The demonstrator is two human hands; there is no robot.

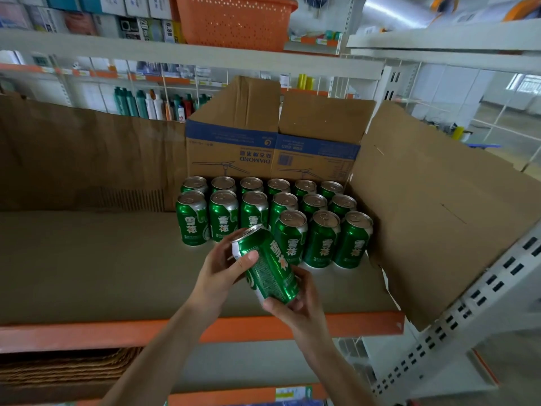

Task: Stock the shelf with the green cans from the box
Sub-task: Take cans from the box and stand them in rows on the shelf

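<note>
1. A tilted green metal can (268, 265), white Chinese lettering, hangs over the cardboard-lined shelf (87, 259); left hand (222, 273) fingers curl round its top, right hand (301, 306) fingers its base.
2. Far brown cardboard box (234, 153) reads "DIAMOND", inverted.

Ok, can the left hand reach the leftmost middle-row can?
Probably yes: nothing stands before the leftmost middle-row can, but the left hand and right hand both grip the tilted can, so it must let go first.
</note>
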